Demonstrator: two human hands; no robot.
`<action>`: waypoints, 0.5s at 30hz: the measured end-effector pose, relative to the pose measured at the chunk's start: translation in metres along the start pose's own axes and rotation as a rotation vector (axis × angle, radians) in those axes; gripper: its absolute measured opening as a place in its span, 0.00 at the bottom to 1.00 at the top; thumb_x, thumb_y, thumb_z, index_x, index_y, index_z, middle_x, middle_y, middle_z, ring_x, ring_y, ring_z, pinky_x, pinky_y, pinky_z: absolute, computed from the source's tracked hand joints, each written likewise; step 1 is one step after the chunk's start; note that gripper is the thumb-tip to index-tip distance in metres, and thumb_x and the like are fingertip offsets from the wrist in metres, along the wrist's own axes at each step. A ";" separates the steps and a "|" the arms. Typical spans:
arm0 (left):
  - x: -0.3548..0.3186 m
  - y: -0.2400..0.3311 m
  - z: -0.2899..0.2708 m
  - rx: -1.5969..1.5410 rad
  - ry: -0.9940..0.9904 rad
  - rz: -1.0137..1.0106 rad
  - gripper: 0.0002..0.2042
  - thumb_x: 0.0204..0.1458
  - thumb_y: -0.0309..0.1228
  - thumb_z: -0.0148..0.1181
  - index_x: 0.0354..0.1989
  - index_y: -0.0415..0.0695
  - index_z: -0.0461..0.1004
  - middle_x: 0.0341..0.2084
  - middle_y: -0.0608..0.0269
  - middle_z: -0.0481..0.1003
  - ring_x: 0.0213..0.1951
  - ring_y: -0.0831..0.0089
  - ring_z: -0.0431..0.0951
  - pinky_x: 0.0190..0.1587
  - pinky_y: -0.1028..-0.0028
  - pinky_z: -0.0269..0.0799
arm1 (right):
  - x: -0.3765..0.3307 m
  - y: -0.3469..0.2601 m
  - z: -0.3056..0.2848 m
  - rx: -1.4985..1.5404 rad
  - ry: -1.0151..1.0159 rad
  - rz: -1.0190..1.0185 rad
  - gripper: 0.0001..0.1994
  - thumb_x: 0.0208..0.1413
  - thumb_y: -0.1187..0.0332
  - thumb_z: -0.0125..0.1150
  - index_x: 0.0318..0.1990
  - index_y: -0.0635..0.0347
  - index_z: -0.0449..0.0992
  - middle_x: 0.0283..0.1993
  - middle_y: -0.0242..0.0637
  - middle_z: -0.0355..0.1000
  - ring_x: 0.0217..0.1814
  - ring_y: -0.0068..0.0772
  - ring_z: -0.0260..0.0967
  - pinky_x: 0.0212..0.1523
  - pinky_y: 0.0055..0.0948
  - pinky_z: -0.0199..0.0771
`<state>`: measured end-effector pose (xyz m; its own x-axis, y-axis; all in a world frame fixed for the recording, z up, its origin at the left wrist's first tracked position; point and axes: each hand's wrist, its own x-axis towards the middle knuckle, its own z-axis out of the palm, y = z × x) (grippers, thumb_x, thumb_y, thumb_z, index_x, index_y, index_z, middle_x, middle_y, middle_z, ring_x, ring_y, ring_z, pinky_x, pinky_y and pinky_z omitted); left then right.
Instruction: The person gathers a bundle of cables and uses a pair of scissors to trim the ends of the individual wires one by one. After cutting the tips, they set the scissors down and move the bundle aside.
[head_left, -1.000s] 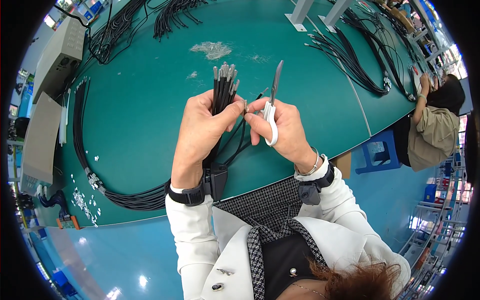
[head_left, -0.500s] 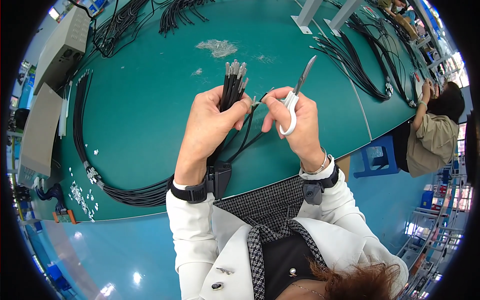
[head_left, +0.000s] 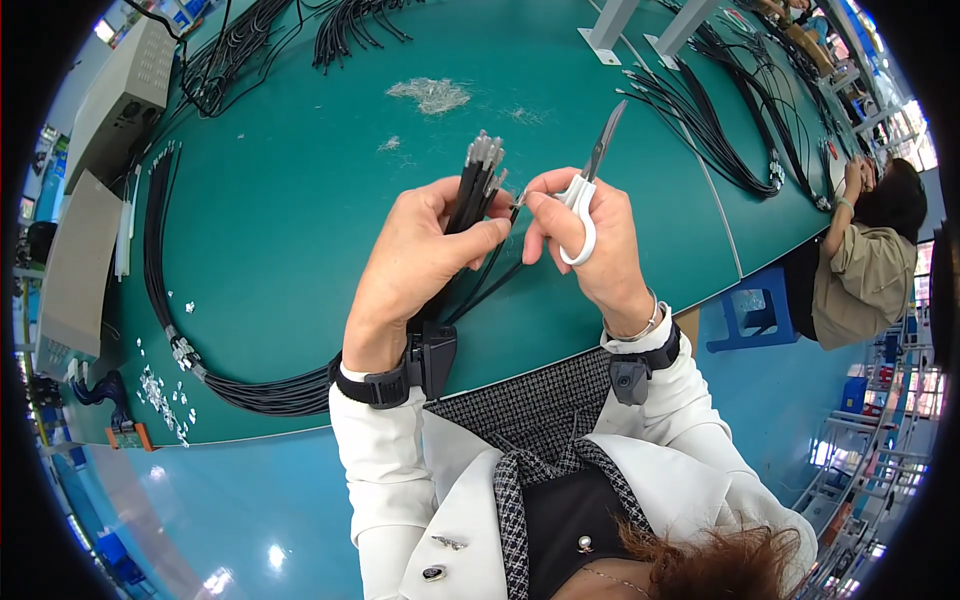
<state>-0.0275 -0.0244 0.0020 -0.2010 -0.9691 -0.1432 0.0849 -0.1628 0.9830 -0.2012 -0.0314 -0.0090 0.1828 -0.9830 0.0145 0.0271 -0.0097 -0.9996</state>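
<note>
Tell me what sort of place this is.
Most likely a cable assembly workshop or factory line. A long green worktable carries many bundles of black cables, the left hand grips a cable bundle while the right hand holds scissors, and another worker sits alongside.

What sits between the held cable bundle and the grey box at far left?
Head view: bare green table between cable bundle and grey box, apart from one small pale scrap.
</note>
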 end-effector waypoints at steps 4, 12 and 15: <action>0.003 -0.003 -0.003 0.026 -0.071 -0.051 0.07 0.50 0.25 0.62 0.34 0.35 0.73 0.23 0.63 0.75 0.20 0.84 0.66 0.23 0.83 0.59 | 0.001 -0.001 -0.001 0.054 0.007 0.009 0.09 0.55 0.68 0.56 0.36 0.68 0.73 0.17 0.36 0.71 0.12 0.14 0.59 0.12 0.14 0.53; 0.006 -0.009 -0.006 -0.056 -0.069 -0.015 0.08 0.51 0.27 0.62 0.35 0.35 0.73 0.24 0.61 0.75 0.21 0.84 0.65 0.24 0.83 0.59 | -0.001 0.003 -0.006 0.071 0.019 0.019 0.11 0.55 0.68 0.57 0.39 0.69 0.73 0.18 0.36 0.71 0.12 0.15 0.59 0.12 0.14 0.52; 0.007 -0.009 -0.005 -0.064 -0.079 -0.022 0.09 0.50 0.27 0.62 0.35 0.35 0.73 0.23 0.62 0.76 0.21 0.85 0.65 0.23 0.84 0.59 | -0.002 0.005 -0.004 0.080 -0.021 0.046 0.12 0.55 0.68 0.57 0.40 0.70 0.74 0.17 0.36 0.71 0.12 0.15 0.59 0.11 0.14 0.52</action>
<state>-0.0248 -0.0305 -0.0085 -0.2797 -0.9479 -0.1528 0.1411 -0.1980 0.9700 -0.2054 -0.0301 -0.0143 0.2065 -0.9780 -0.0301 0.0965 0.0509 -0.9940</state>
